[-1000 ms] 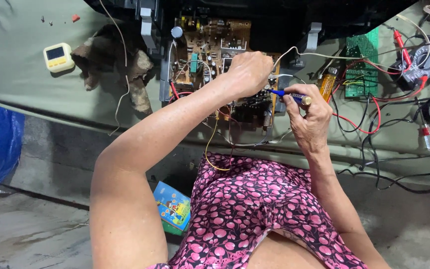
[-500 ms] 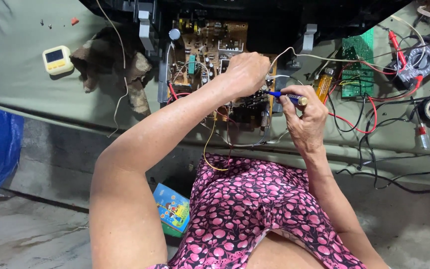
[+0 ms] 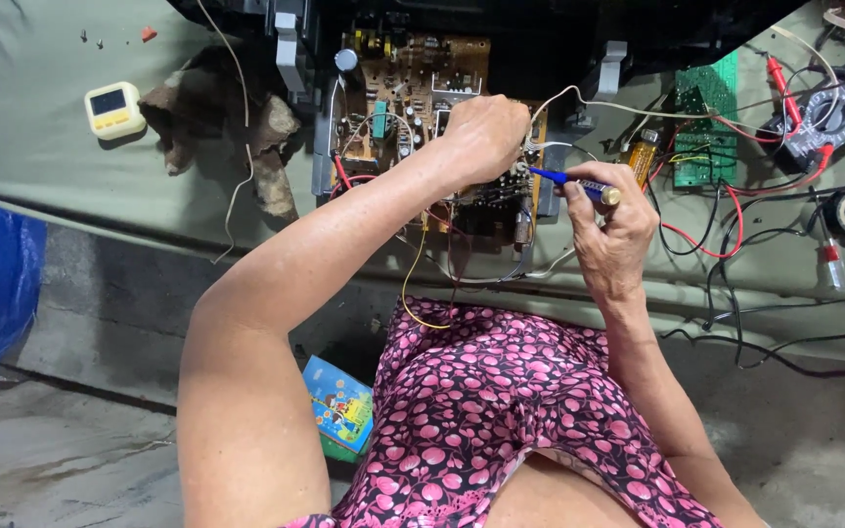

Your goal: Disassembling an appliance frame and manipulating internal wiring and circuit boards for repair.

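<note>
Left hand (image 3: pixel 486 132) rests fisted on the brown circuit board (image 3: pixel 413 88); what it grips, I cannot tell. At its 3 o'clock, right hand (image 3: pixel 610 220) pinches a blue-shafted tool (image 3: pixel 571 181), perhaps a screwdriver; a slip could bridge contacts

The left arm stretches forward, bent at the elbow, its left hand (image 3: pixel 486 132) curled into a loose fist, knuckles up. The right hand (image 3: pixel 610 220) is raised, fingers pinched in a closed grip.

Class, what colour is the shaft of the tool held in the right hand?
Blue, with a yellowish cap; the tool in the right hand shows best in the head view.
</note>
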